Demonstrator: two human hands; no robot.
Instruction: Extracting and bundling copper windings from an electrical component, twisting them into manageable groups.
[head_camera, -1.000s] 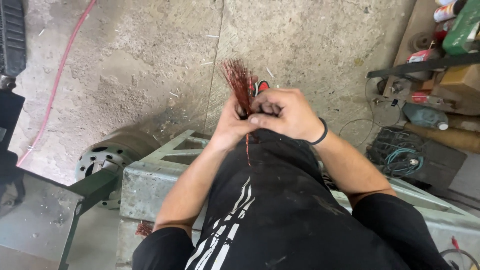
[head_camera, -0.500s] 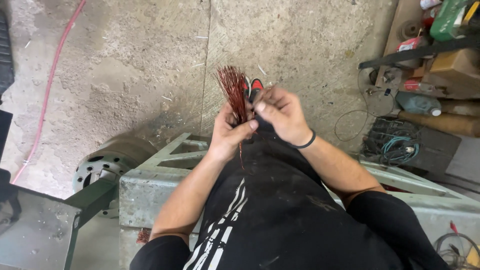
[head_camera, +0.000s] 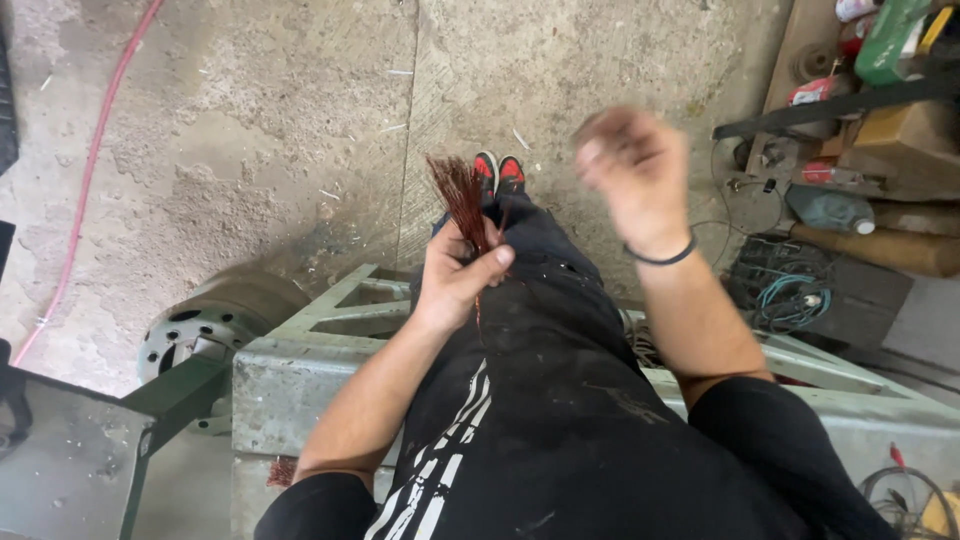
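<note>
My left hand (head_camera: 455, 275) clamped on a bundle of copper wire strands (head_camera: 462, 195) — fanned upward, my right hand (head_camera: 632, 165) lifted clear, blurred, fingers loose — over the concrete floor (head_camera: 250, 150)

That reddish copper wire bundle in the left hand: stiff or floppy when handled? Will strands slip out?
The reddish copper wire bundle fans upright above the left hand, so the thin strands probably hold their shape yet bend easily. It looks light, pinched in one fist. The splayed loose ends suggest single strands could slip or snag; one thread hangs below the grip. The right hand is off it.
</note>
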